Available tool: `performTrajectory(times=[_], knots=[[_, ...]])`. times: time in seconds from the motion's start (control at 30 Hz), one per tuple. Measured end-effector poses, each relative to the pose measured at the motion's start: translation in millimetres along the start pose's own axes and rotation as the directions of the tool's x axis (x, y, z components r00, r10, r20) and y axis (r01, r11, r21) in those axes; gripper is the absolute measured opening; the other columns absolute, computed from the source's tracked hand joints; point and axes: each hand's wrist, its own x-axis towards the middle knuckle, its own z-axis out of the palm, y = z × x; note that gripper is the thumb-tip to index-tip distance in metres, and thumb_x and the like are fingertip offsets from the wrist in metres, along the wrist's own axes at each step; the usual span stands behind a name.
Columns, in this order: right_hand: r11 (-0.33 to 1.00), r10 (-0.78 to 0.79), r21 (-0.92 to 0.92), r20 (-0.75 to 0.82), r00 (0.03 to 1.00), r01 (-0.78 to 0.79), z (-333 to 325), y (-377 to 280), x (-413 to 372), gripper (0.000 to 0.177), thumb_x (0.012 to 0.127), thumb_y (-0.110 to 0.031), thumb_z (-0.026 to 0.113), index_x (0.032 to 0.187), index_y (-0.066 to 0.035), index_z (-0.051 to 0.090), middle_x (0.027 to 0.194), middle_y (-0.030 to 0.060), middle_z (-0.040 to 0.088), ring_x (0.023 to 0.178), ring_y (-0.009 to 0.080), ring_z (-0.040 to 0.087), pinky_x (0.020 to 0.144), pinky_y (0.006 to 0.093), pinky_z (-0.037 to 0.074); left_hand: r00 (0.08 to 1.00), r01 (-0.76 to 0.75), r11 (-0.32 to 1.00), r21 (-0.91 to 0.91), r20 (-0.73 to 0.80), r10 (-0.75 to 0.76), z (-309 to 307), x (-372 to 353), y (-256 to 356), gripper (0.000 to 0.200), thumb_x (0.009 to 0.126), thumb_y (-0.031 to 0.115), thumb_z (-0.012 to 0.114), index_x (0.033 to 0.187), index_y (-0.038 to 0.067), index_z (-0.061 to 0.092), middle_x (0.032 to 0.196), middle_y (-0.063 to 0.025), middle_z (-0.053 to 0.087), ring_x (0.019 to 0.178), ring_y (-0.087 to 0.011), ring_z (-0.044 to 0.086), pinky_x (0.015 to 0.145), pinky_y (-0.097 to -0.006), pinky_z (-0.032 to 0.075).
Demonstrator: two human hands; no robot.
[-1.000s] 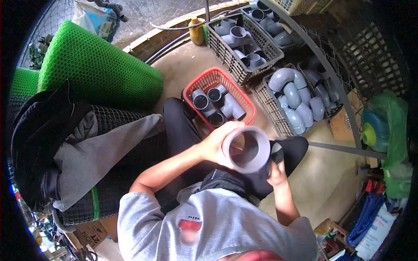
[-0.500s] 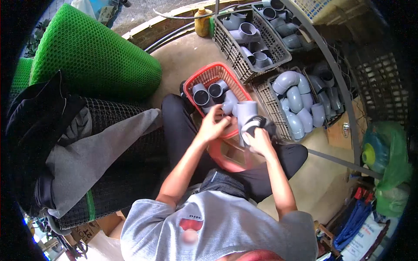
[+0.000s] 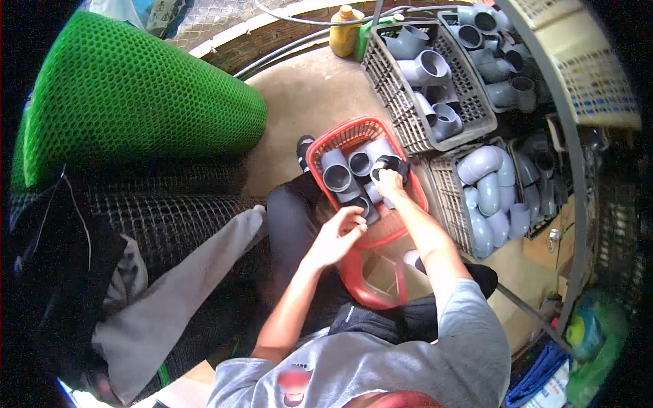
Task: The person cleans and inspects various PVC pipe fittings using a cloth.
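My right hand [image 3: 390,182] is closed on a dark cloth [image 3: 393,165] with white patches, over the right side of the red basket [image 3: 315,154]. Grey pipe fittings [image 3: 337,178] lie inside that basket, several with their round openings facing up. Near the basket's lower left edge is my left hand [image 3: 343,234], its fingers apart and curved, close to a fitting with a dark opening [image 3: 358,204]. Nothing shows in its grasp. The basket rests above a red stool [image 3: 371,296] between my legs.
Black crates [image 3: 462,141] of grey fittings stand at the right, with curved pipes [image 3: 488,194] in the nearer one. A green mesh roll [image 3: 143,95] lies at the left. A yellow bottle [image 3: 345,32] stands behind. A metal bar [image 3: 575,170] crosses the right side.
My right hand moved from beside a raised fitting to over the basket, with the cloth. That fitting is now down among the others. My left hand drew back toward the basket's near edge. The view shifted.
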Motion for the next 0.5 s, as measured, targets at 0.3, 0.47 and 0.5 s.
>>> performTrajectory(times=[0.3,0.47,0.5], knots=[[0.994,-0.107,0.018,0.059,0.992,0.107,21.9,10.7,18.8,0.022,0.077,-0.017,0.073,0.091,0.000,0.075,0.088,0.0236,0.074,0.088,0.0374,0.074,0.082,0.0476,0.059,0.988,0.124,0.980,0.153,0.071,-0.136,-3.7,1.8,12.8,0.045,0.096,0.014,0.070,0.137,0.006,0.053,0.116,-0.0075,0.065,0.107,-0.0149,0.064,0.093,-0.0324,0.053],[0.996,-0.089,0.024,0.059,0.994,0.088,28.2,9.3,23.1,0.022,0.077,-0.016,0.074,0.092,0.000,0.075,0.091,0.0236,0.074,0.091,0.0376,0.074,0.083,0.0481,0.059,0.985,0.090,0.973,0.211,0.125,-0.119,3.4,4.4,10.1,0.045,0.096,0.015,0.070,0.137,0.006,0.053,0.115,-0.0082,0.066,0.105,-0.0147,0.065,0.090,-0.0325,0.054],[0.996,-0.085,0.027,0.054,0.995,0.084,24.4,7.6,21.0,0.022,0.077,-0.016,0.074,0.092,0.000,0.075,0.091,0.0236,0.074,0.091,0.0376,0.074,0.083,0.0481,0.059,0.985,0.095,0.969,0.228,0.119,-0.124,4.4,4.8,9.4,0.045,0.096,0.016,0.070,0.137,0.006,0.054,0.114,-0.0080,0.067,0.104,-0.0148,0.066,0.090,-0.0323,0.054]])
